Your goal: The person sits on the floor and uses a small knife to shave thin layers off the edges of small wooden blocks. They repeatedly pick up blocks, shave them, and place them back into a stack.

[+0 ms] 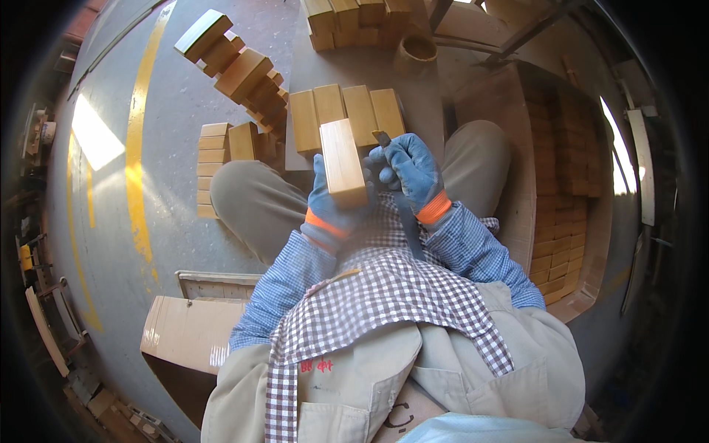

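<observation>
My left hand (pixel 332 198), in a blue glove with an orange cuff, grips a pale wooden block (pixel 343 156) that is tilted up in front of me. Close to its right, my right hand (pixel 412 166), gloved the same way, has its fingers closed round a small flat dark tool with a yellowish tip (pixel 381 138). The tip points up and left, apart from the block; the rest of the tool is hidden in the glove. Just beyond both hands, a row of several wooden blocks (pixel 360 109) lies on a grey work surface (pixel 295 68).
More blocks (pixel 347 21) and a round brown container (pixel 416 53) stand farther back. Leaning stacks of blocks (pixel 247 76) rise from the floor at left. A cardboard box (pixel 526 159) with stacked blocks is at right; another cardboard box (pixel 193 332) is at lower left.
</observation>
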A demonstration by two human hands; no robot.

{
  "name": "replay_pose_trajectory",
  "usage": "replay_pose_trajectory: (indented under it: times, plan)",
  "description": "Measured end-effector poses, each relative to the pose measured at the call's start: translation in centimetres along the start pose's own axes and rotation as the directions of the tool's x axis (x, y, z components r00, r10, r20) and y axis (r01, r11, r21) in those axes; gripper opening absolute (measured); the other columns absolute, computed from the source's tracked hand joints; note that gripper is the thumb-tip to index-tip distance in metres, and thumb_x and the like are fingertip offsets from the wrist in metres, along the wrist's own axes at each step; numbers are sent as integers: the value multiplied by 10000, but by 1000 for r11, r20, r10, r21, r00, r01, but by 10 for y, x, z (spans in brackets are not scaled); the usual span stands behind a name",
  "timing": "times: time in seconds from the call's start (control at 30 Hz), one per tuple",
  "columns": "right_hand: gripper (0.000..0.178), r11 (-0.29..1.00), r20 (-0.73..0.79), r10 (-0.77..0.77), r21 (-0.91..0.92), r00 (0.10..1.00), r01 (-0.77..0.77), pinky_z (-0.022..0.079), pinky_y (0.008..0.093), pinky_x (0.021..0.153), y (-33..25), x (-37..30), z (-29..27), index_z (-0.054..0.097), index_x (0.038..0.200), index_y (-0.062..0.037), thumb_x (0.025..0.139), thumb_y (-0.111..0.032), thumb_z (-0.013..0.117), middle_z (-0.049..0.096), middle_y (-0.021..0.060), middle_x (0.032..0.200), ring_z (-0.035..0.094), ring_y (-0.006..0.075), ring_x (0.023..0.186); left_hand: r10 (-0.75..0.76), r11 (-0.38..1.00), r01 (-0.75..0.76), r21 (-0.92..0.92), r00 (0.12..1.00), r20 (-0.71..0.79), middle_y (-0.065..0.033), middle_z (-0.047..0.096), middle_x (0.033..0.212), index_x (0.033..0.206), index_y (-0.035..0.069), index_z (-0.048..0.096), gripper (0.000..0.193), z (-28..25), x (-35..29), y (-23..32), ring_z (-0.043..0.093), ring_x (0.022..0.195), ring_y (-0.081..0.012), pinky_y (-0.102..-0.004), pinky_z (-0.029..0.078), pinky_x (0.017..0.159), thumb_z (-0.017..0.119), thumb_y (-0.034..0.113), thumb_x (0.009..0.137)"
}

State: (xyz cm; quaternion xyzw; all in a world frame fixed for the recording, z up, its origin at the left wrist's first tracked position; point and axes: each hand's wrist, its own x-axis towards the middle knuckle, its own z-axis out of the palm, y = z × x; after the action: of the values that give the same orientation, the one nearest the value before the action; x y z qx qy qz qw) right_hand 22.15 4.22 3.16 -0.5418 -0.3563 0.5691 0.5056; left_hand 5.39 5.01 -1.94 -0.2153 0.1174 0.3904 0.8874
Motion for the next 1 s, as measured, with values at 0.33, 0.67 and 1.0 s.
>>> replay_pose_trajectory:
  times: [0.33, 0.67, 1.0]
  plan:
    - [143, 984, -201, -148, -130, 968, 123, 452, 195, 576, -39, 67, -56, 593, 1024, -30, 948, -143, 549, 612, 19, 857, 480, 44, 606, 15, 999, -10, 50, 995, -99, -131, 596, 1115, 1230, 116, 543, 540, 9, -1, 1, 596, 923, -222, -378, 521, 820, 531, 549, 908]
    - [181, 944, -186, -237, -276, 954, 180, 461, 194, 575, -54, 118, -87, 635, 1074, -44, 922, -135, 596, 612, -19, 830, 501, 39, 631, 50, 990, -34, 135, 991, -120, -102, 620, 1041, 1183, 92, 559, 511, 40, -1, -4, 615, 852, -200, -328, 540, 747, 548, 523, 909]
    - [219, 189, 103, -364, -965, 926, 182, 505, 366, 809, -86, 212, -118, 668, 1044, -86, 873, -211, 612, 680, 106, 994, 645, 276, 910, 153, 975, -132, 179, 982, -109, -159, 611, 1097, 1240, 59, 525, 600, 28, 23, 18, 639, 893, -258, -366, 564, 743, 572, 537, 881]
